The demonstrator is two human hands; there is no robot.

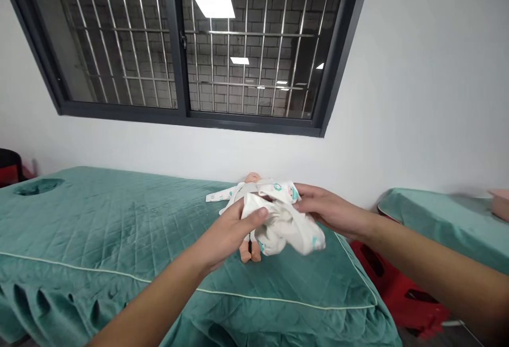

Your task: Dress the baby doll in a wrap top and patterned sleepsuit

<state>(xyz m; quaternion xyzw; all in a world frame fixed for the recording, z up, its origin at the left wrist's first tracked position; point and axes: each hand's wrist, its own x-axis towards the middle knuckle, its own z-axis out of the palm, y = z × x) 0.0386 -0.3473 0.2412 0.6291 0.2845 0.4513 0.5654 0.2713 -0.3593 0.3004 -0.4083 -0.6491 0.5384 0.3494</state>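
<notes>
Bunched up over the bed is a white baby garment [294, 229] with small teal prints. My left hand [226, 236] grips its left side, thumb on top and fingers behind the cloth. My right hand [323, 206] holds the upper right part, its fingertips partly hidden in the folds. Behind the cloth a baby doll [245, 250] lies on its back, head toward the wall and feet toward me. Much of its body is covered from view. A printed white sleeve [219, 196] stretches out to the doll's left side in the picture.
The bed has a green quilted cover [131, 230] with a hole at its far left. A barred window [254, 61] is set in the white wall behind. At right are a red plastic stool [401, 294] and another green-covered bed [437, 220].
</notes>
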